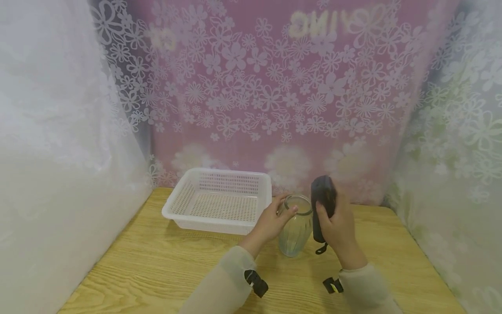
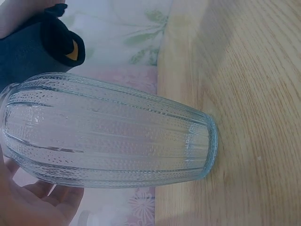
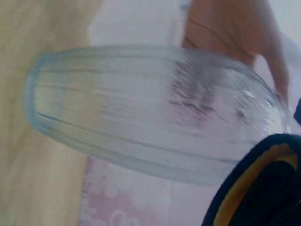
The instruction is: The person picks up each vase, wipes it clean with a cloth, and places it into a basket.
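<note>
Left hand steadies ribbed glass vase, right hand holds dark fabric roll

A white perforated plastic basket [image 1: 215, 224] sits at the vase's 10 o'clock on the wood-grain tabletop [image 1: 157, 266]. Next, the left hand [image 1: 269, 221] grasps the ribbed glass vase [image 1: 294, 237] near its mouth, thumb and fingers at the rim's 8 o'clock; the vase's narrow base appears to stand on the wood. At the vase's 2 o'clock, the right hand [image 1: 340, 226] clasps the dark fabric roll [image 1: 320, 189], held upright just beside the mouth.

The step in hand looks like steadying the vase while positioning the roll. The next move seems to call for a firm left hold, as a bump could tip so narrow a base.

The head view alone gives the basket's whole outline; the left wrist view reveals beaded texture between the ribs, and both wrist views show orange inside the roll's end, hidden from above.
</note>
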The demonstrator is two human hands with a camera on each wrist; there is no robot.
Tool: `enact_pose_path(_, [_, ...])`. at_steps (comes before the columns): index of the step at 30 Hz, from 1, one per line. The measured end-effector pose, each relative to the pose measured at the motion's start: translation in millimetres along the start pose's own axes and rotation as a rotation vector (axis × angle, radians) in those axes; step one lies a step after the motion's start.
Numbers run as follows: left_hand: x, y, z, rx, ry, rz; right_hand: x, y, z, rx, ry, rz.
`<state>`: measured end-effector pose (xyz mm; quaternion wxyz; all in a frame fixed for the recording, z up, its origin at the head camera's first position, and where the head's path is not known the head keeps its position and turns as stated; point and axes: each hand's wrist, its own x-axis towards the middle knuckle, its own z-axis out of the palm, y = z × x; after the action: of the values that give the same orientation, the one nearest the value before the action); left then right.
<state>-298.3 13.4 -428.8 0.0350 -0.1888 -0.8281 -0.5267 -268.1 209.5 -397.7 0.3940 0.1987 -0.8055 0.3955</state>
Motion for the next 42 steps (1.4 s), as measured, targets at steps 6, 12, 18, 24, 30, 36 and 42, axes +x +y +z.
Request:
enact_pose_path(6, [-0.8, 0.6, -0.9, -0.006, -0.003, -0.007, -11.6, 5.4, 17.7, -0.006, 0.019, -0.118])
enact_pose_path(12, [-2.2, 1.3, -2.4, -0.019, -0.020, -0.009, -16.5, 5.1, 29.8, 0.028, 0.062, -0.184])
enact_pose_path(18, [-2.1, 1.0, -2.4, -0.028, -0.030, -0.007, -22.7, 7.2, 38.9, 0.048, 0.137, -0.216])
enact_pose_path(24, [-2.4, -0.2, -2.0, -0.017, -0.034, -0.017, -31.9, 15.0, 42.9, 0.083, 0.141, -0.170])
enact_pose_path(30, [-3.5, -1.1, -2.1, -0.021, -0.050, -0.028, -37.9, 5.1, 41.8, 0.165, 0.151, -0.112])
enact_pose_path(36, [-2.4, -1.7, -2.4, -0.016, -0.038, -0.028, -40.0, -5.9, 40.4, 0.209, 0.136, 0.019])
enact_pose_path(42, [-0.7, -1.7, -4.7, -0.012, -0.046, -0.020, -46.4, 15.9, 46.0, 0.238, 0.107, 0.214])
